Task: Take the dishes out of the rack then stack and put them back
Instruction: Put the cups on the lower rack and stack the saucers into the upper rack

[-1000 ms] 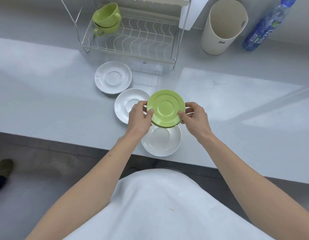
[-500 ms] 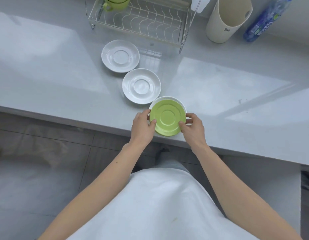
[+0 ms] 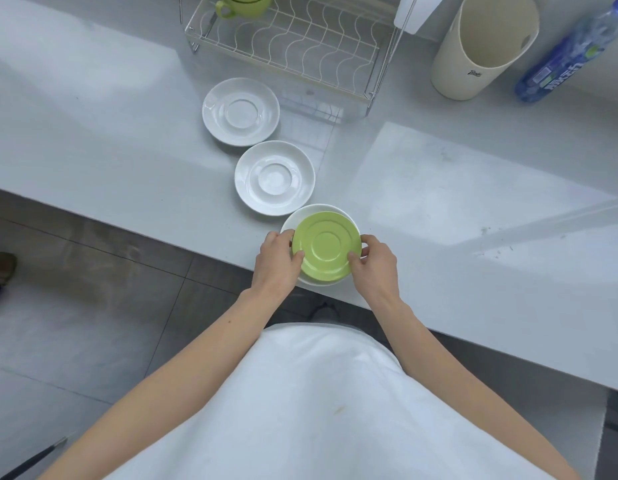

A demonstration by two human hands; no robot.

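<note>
The green saucer [image 3: 326, 251] sits on a white saucer [image 3: 289, 221] at the very front edge of the grey surface [image 3: 473, 209], the white rim slightly overhanging. The left hand [image 3: 276, 259] and right hand [image 3: 375, 266] pinch the green saucer's opposite rims, fingers clamped on it. To the right the surface lies open; behind, two more white saucers [image 3: 240, 111] [image 3: 275, 177] run diagonally toward the wire rack [image 3: 293, 46], where green cups [image 3: 243, 3] sit at the back left. A cream holder [image 3: 484, 46] bears small script writing, unreadable; the blue bottle [image 3: 567, 57] label is also illegible. The green saucer is glossy with concentric rings.
</note>
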